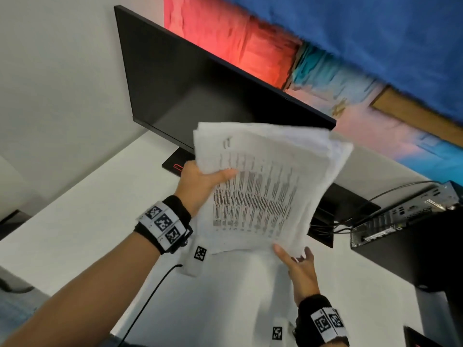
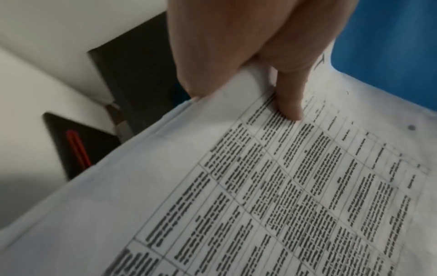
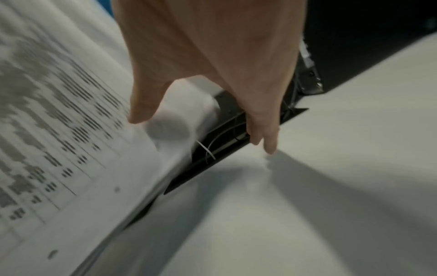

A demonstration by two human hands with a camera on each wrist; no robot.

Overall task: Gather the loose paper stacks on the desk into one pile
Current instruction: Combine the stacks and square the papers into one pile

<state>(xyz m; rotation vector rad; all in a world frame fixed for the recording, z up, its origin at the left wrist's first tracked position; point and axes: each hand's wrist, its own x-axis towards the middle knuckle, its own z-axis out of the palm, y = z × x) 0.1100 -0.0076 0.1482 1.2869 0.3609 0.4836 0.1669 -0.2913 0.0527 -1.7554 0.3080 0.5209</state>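
A thick paper stack (image 1: 263,186) printed with tables is held in the air above the white desk (image 1: 87,209), tilted and with its sheets fanned at the far corner. My left hand (image 1: 200,179) grips its left edge, thumb on the top sheet and fingers underneath. In the left wrist view the thumb (image 2: 290,112) presses on the printed paper stack (image 2: 260,186). My right hand (image 1: 300,269) is at the near right corner. Its thumb (image 3: 139,112) touches the blurred paper stack (image 3: 59,130), while its fingers (image 3: 267,138) point straight down, off the sheets.
A black monitor (image 1: 188,83) on a dark base (image 1: 175,166) stands just behind the stack. A small open computer (image 1: 400,216) with cables sits at the right on a black surface (image 1: 426,259). A black cable (image 1: 150,296) runs across the desk's near side.
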